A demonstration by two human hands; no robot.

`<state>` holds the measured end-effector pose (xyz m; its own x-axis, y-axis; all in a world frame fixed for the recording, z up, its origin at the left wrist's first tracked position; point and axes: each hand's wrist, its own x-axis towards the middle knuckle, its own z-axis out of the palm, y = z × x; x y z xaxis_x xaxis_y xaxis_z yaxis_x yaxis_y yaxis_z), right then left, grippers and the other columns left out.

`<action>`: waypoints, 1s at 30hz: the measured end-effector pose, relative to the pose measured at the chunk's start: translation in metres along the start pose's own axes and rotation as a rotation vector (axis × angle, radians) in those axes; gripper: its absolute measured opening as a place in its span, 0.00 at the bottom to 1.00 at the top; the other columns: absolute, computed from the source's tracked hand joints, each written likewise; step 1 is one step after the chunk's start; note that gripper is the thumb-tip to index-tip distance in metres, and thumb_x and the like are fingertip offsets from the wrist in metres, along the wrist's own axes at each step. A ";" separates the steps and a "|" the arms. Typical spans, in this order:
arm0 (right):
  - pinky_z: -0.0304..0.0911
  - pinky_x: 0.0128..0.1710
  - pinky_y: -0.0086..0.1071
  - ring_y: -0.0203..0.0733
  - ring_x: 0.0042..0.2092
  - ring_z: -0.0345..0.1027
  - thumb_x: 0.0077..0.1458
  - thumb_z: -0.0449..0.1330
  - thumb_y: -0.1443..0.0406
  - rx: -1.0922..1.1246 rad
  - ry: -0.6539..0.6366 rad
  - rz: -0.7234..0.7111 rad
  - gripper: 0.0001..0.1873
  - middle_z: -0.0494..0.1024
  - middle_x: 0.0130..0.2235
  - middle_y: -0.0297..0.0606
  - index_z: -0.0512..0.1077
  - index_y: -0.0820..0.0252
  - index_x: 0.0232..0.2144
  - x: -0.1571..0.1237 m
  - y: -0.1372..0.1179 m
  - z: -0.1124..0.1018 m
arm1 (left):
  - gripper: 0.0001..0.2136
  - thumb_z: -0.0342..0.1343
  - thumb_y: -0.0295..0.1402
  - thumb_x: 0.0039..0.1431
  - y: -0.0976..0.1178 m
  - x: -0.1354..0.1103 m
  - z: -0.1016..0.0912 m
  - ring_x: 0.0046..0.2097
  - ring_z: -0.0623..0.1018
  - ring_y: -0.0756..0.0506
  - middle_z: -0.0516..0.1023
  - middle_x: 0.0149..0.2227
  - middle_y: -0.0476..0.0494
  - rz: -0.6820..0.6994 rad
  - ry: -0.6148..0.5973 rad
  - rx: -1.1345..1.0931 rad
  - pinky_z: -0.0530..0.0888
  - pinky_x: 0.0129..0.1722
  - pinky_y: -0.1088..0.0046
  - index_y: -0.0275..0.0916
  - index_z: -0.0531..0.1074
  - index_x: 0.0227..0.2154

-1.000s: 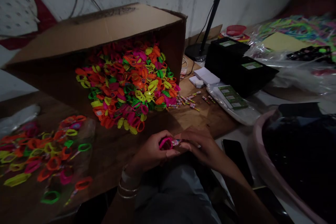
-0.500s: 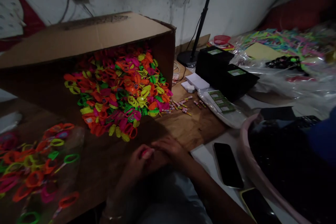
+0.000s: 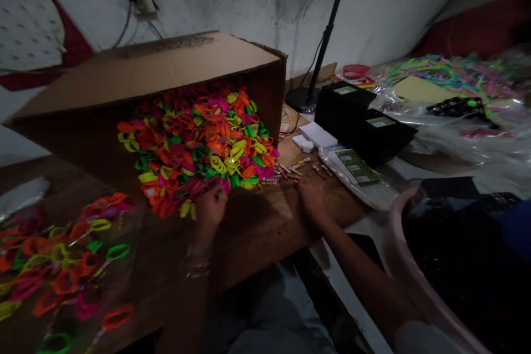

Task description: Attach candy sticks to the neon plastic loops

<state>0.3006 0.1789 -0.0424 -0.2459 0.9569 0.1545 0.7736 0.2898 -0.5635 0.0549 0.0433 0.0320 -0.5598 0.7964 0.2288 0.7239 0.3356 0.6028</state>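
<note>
A tipped cardboard box (image 3: 166, 66) spills a heap of neon plastic rings (image 3: 199, 138) onto the brown table (image 3: 265, 221). My left hand (image 3: 209, 207) is at the near edge of the heap, fingers curled round a pink ring (image 3: 222, 185). My right hand (image 3: 311, 196) lies low on the table with fingers stretched toward a scatter of small coloured sticks (image 3: 290, 168) beside the box mouth. Its fingertips are dim and nothing shows in them.
More neon rings lie on a clear plastic sheet (image 3: 62, 254) at the left. Black boxes (image 3: 360, 116), a white pad (image 3: 317, 134), a stand base (image 3: 302, 98) and plastic bags (image 3: 456, 121) crowd the right. A pink-rimmed tub (image 3: 404, 232) sits near right.
Both hands have left my lap, where they held a pink ring together, and moved forward: the left to the ring heap, the right to the small sticks. The camera has shifted slightly.
</note>
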 end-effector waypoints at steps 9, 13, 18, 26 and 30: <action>0.69 0.33 0.31 0.40 0.33 0.73 0.53 0.52 0.70 0.326 -0.006 -0.262 0.12 0.78 0.41 0.47 0.71 0.63 0.39 -0.085 -0.039 -0.001 | 0.05 0.58 0.23 0.49 0.032 0.029 0.056 0.52 0.72 0.33 0.74 0.45 0.30 0.108 0.040 -0.165 0.66 0.55 0.54 0.33 0.76 0.30; 0.68 0.44 0.36 0.41 0.43 0.72 0.57 0.53 0.66 0.634 -0.121 -0.458 0.12 0.70 0.55 0.49 0.72 0.59 0.43 -0.077 -0.069 -0.027 | 0.05 0.59 0.25 0.46 0.030 -0.021 0.028 0.45 0.76 0.43 0.76 0.42 0.42 0.283 -0.155 -0.348 0.73 0.47 0.67 0.38 0.74 0.28; 0.67 0.37 0.31 0.38 0.37 0.70 0.52 0.64 0.58 1.233 -0.359 -0.313 0.12 0.76 0.38 0.37 0.74 0.56 0.39 -0.088 -0.106 -0.038 | 0.16 0.60 0.41 0.51 0.027 -0.061 0.007 0.38 0.78 0.45 0.78 0.38 0.42 0.224 -0.174 -0.733 0.75 0.36 0.71 0.38 0.71 0.41; 0.62 0.26 0.29 0.38 0.30 0.68 0.51 0.64 0.51 1.195 -0.138 0.039 0.21 0.77 0.34 0.39 0.74 0.59 0.41 -0.134 -0.106 -0.037 | 0.17 0.67 0.41 0.44 0.049 -0.087 0.004 0.34 0.80 0.45 0.79 0.30 0.45 0.018 -0.188 -1.145 0.77 0.36 0.69 0.38 0.68 0.30; 0.63 0.41 0.36 0.43 0.40 0.69 0.62 0.56 0.58 0.732 -0.013 -0.436 0.14 0.78 0.37 0.39 0.75 0.54 0.45 -0.128 -0.092 -0.078 | 0.19 0.68 0.42 0.43 0.052 -0.093 -0.017 0.27 0.79 0.45 0.78 0.30 0.45 -0.061 -0.513 -1.160 0.77 0.25 0.69 0.38 0.67 0.32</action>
<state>0.3065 0.0315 0.0535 -0.4443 0.7611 0.4727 0.0371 0.5428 -0.8390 0.1378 -0.0215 0.0551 -0.1716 0.9851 0.0123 -0.2202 -0.0505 0.9741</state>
